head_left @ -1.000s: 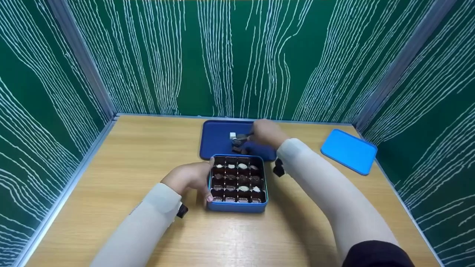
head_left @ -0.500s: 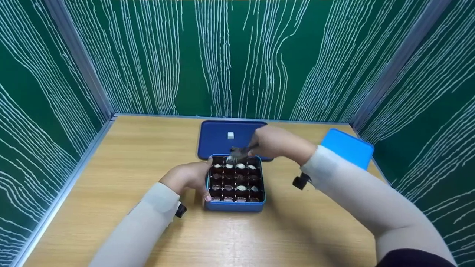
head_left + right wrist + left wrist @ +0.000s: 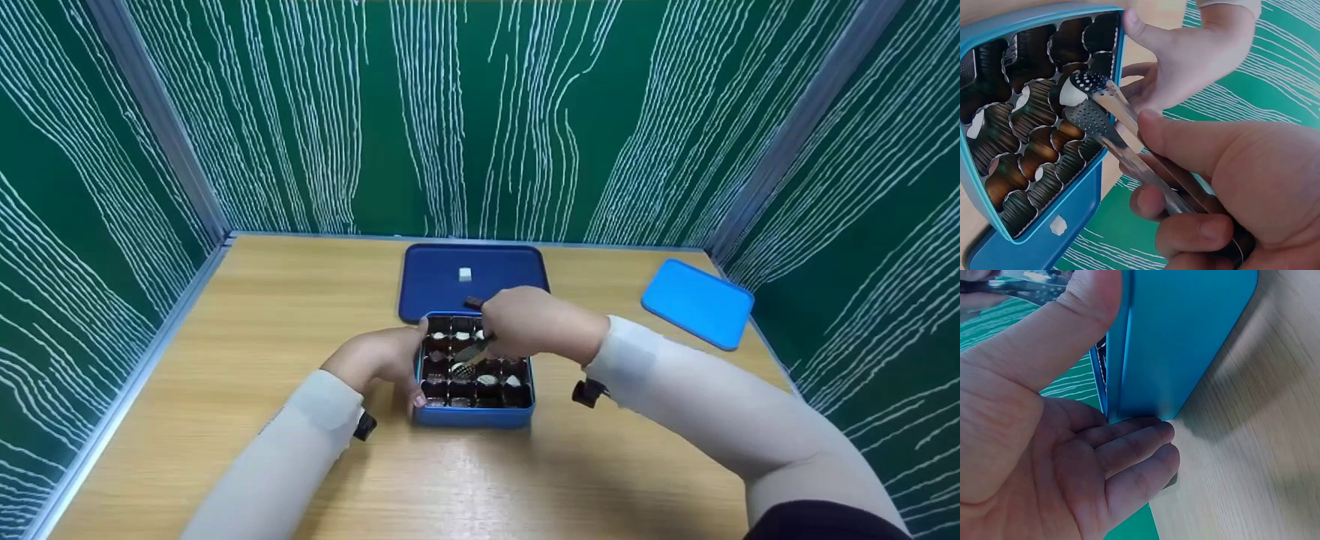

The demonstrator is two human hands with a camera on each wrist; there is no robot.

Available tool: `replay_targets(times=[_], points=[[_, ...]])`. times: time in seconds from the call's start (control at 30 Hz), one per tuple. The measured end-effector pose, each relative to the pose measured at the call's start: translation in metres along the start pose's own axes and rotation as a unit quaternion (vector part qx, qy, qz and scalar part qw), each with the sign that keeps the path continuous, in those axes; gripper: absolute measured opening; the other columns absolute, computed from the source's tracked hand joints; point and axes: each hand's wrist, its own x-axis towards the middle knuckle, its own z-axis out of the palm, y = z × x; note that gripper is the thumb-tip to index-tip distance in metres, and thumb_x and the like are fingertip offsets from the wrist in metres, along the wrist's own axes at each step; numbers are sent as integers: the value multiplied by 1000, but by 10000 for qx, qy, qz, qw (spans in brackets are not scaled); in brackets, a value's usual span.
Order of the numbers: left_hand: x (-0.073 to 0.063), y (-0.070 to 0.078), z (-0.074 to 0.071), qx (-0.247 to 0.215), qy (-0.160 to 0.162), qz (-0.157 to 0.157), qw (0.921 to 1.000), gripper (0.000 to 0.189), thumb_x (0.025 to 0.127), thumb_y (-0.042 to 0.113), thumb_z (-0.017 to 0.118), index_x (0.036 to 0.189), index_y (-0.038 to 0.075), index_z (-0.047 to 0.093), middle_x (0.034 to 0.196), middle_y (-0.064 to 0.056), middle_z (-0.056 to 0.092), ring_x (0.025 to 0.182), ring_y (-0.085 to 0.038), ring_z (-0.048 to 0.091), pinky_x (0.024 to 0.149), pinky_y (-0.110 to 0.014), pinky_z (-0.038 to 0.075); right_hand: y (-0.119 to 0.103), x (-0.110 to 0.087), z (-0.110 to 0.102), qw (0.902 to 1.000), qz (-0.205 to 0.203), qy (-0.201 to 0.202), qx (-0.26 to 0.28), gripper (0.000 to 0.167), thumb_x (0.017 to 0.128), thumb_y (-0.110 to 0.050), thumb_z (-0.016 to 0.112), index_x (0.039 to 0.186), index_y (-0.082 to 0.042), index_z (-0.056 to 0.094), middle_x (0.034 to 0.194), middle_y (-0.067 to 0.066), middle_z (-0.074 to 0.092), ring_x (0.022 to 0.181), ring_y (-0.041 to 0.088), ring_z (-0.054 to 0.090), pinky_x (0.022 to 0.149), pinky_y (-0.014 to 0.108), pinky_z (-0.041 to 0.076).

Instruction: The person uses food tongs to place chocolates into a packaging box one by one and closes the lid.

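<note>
My right hand point(image 3: 529, 322) holds metal tongs point(image 3: 1140, 163) over the box. Between their perforated heads sits a whitish chocolate point(image 3: 1072, 94), above a compartment in the box's left column. Around the left side of the blue tin box point(image 3: 474, 418) lies my left hand point(image 3: 386, 356), with its thumb at the near corner and its fingers towards the far corner. A dark brown divided insert point(image 3: 1027, 64) fills the box, and several compartments bear white or dark chocolates. In the head view the right hand hides part of the far right compartments.
Behind the box a dark blue tray point(image 3: 431, 262) bears a white cube point(image 3: 465, 274) and a dark brown piece point(image 3: 474, 302) near its front edge. At the right lies a bright blue rectangular lid or tray point(image 3: 697, 304). Green panels point(image 3: 390, 112) enclose the wooden table.
My right hand has brought the tongs from the dark blue tray towards me, over the far row and down to the box's left column. My left hand stays at the box.
</note>
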Motion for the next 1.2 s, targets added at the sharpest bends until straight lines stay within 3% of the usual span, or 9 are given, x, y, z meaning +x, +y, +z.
replay_targets(times=[0.2,0.3,0.43,0.6,0.8,0.93,1.07,1.13,1.2], points=[[0,-1,0,40,25,27,10000,155,78,19,106,182,10,-9,190,-19,12,174,-39,29,145,-56,24,-8,9,3,9994,296,-196,-12,42,102,-41,87,72,-17,70,63,-7,57,63,15,47,59,33,43],[1,-1,0,65,40,48,10000,155,77,20,106,182,9,-8,190,-20,13,174,-40,28,145,-56,24,-12,13,4,9989,362,-284,-28,39,102,-42,87,77,-15,74,64,-5,63,63,15,51,62,34,52],[0,-1,0,73,26,53,10000,156,76,20,107,182,8,-8,190,-21,15,174,-41,29,144,-57,27,-18,21,4,9985,374,-371,-158,32,102,-40,88,89,-11,81,73,-1,73,65,16,60,74,38,67],[-2,0,-1,21,17,55,10000,157,75,18,107,182,9,-7,190,-21,14,174,-41,29,143,-58,30,-28,32,4,9969,292,-536,-491,29,101,-38,88,103,-10,80,82,0,76,70,15,65,85,40,71],[-2,0,-1,35,49,119,9999,156,75,21,107,182,8,-6,190,-20,16,175,-39,27,145,-56,26,-37,40,-4,9931,384,-865,-698,21,102,-31,86,96,-12,79,77,-1,68,67,16,58,77,38,69],[-2,1,-1,-31,103,128,9999,157,72,20,108,182,8,-4,189,-20,19,175,-38,25,146,-55,22,-31,36,-18,9928,433,-943,-591,43,100,-51,86,87,-13,72,75,-3,65,66,15,58,70,38,65],[-3,2,-1,-43,131,72,9999,156,73,20,107,182,9,-3,190,-19,16,176,-40,23,146,-56,22,-14,30,-35,9930,476,-1038,-293,67,87,-80,83,85,-15,69,68,-9,53,63,10,49,61,31,53],[-3,2,-1,-59,108,22,9999,156,74,20,107,183,10,-4,190,-19,14,176,-41,23,145,-56,23,0,28,-41,9935,520,-1005,78,71,85,-83,82,93,-12,79,65,-11,49,60,9,42,57,29,45],[-3,2,-1,-84,66,-47,9999,156,74,19,107,183,12,-5,190,-19,11,176,-41,22,145,-57,23,15,28,-43,9931,585,-848,551,63,94,-74,82,99,-11,85,65,-11,50,58,8,41,55,27,41]])
